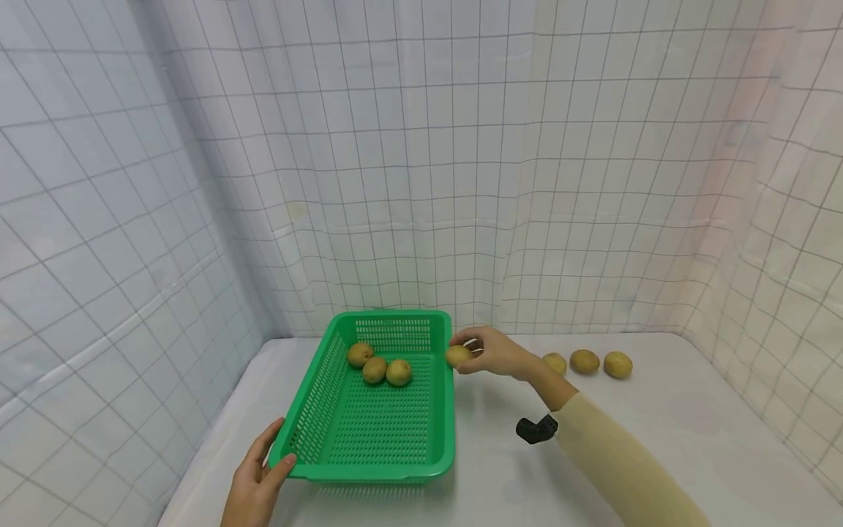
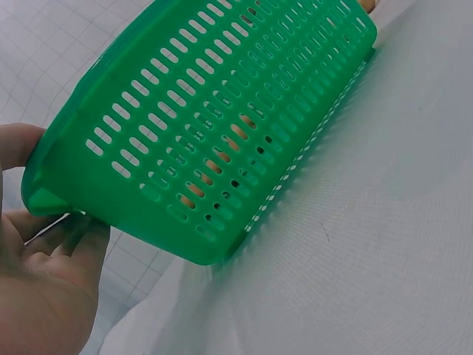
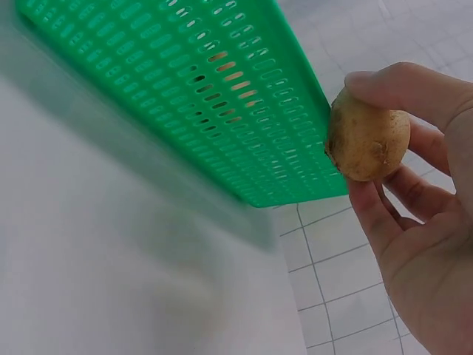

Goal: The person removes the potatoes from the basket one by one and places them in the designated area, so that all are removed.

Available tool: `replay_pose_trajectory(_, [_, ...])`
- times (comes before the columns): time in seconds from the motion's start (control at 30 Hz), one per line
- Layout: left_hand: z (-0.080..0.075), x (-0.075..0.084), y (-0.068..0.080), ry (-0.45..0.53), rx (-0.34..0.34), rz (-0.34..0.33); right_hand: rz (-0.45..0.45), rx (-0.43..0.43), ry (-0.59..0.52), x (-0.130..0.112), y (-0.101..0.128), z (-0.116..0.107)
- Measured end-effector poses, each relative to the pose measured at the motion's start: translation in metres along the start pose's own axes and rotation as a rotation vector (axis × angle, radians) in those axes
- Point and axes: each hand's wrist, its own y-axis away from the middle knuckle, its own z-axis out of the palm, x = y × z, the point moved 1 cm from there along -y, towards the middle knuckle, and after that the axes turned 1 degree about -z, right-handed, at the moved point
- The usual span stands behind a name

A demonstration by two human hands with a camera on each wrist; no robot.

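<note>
A green slotted basket (image 1: 441,410) (image 2: 222,111) (image 3: 222,81) stands on the white table, with three potatoes (image 1: 380,364) lying in its far end. My right hand (image 1: 494,353) (image 3: 414,222) pinches a potato (image 1: 458,356) (image 3: 367,137) in its fingertips, right at the outside of the basket's right rim. My left hand (image 1: 260,476) (image 2: 44,274) grips the basket's near left corner, thumb on the rim.
Three more potatoes (image 1: 585,361) lie in a row on the table to the right of my right hand. A small black object (image 1: 536,429) sits at my right wrist. Gridded white curtains close in the table on three sides.
</note>
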Motion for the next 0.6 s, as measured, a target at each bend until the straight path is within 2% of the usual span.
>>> replay_pose_trajectory(0.17, [-0.001,0.0,-0.001,-0.005,-0.001,0.006,0.025,0.011,0.019,0.007,0.007,-0.002])
replay_pose_trajectory(0.33, [-0.001,0.0,0.0,-0.011,0.0,-0.014,0.056,0.005,0.061,0.017,0.017,-0.004])
replay_pose_trajectory(0.6, [0.0,0.001,0.0,-0.025,0.008,-0.04,0.102,0.016,0.052,0.037,0.032,-0.006])
